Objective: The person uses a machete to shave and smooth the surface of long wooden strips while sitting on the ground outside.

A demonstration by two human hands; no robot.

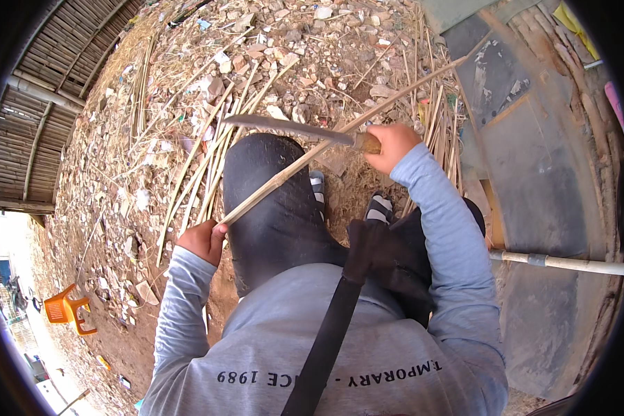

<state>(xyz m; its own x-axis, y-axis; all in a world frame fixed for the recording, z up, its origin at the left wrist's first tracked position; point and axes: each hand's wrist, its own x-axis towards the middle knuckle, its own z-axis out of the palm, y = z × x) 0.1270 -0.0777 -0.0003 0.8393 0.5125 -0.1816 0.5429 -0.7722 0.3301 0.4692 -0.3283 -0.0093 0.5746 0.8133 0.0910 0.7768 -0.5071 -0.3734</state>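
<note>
- Two hands share the work: the left hand is clenched on the near end of a long bamboo strip, and the right hand is clamped on the wooden handle of a knife.
- Resting slantwise over the raised left knee, the strip seems steadied there while the blade lies across it, pointing left.
- Pale, thin and straight, the strip runs far up right over the rubble and loose bamboo slats.
</note>
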